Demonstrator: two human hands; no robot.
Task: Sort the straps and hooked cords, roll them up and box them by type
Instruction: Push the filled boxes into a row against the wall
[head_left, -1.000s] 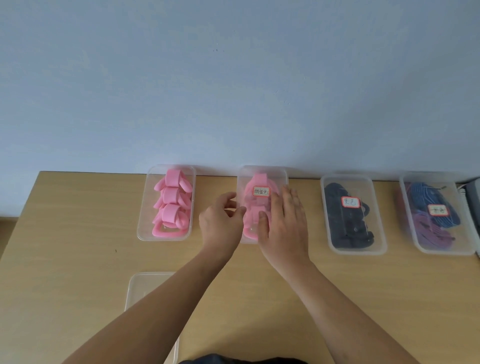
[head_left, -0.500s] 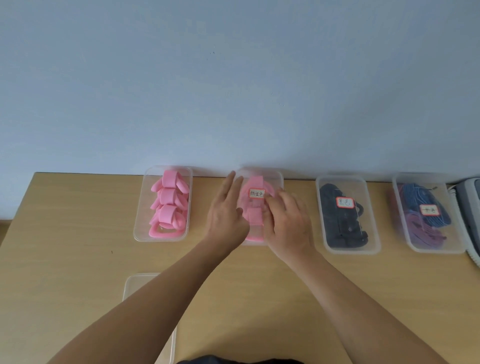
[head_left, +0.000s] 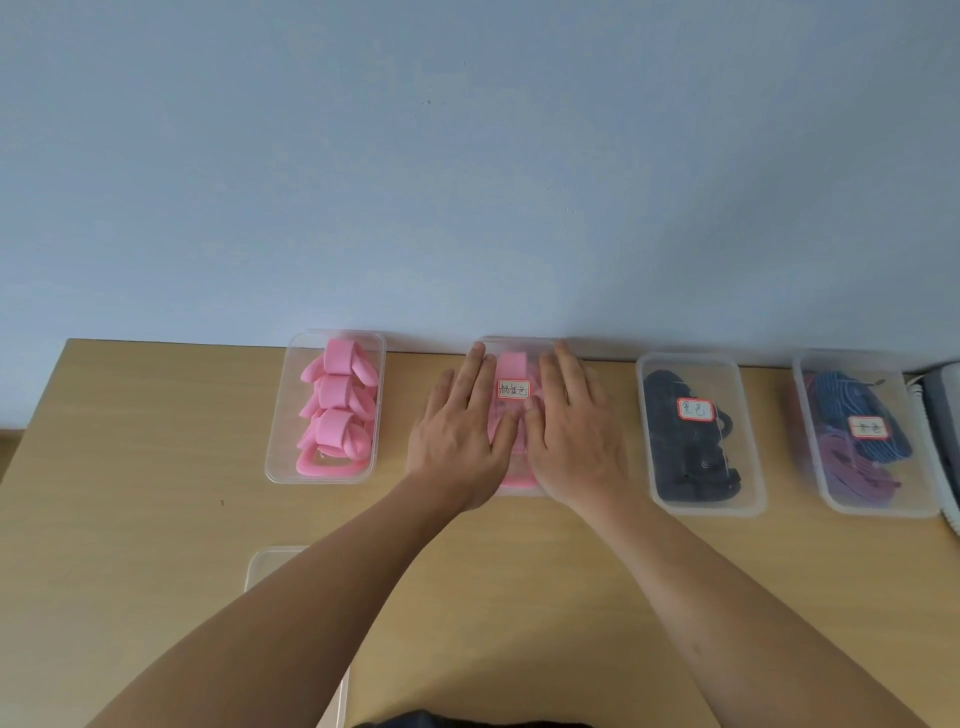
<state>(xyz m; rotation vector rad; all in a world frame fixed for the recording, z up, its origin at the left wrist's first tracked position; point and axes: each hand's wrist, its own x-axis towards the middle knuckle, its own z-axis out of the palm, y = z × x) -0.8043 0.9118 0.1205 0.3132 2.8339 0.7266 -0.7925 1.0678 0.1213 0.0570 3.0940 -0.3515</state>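
Several clear plastic boxes line the back of the wooden table. The leftmost box (head_left: 275, 462) has no lid and holds rolled pink straps (head_left: 337, 400). The second box (head_left: 514, 345) holds pink straps under a labelled lid (head_left: 513, 388). My left hand (head_left: 460, 431) and my right hand (head_left: 571, 431) lie flat on that lid with straight fingers, side by side, pressing it. A lidded box (head_left: 748, 493) to the right holds black straps (head_left: 691, 457). The far right box (head_left: 831, 493) holds blue and purple cords (head_left: 852, 415).
A loose clear lid (head_left: 275, 566) lies on the table near the front left, partly under my left forearm. A white and grey device (head_left: 943, 405) sits at the right edge. The wall runs just behind the boxes.
Both hands have spread flat on top of the second box's lid; a second ago the left hand was curled at the box's left side.
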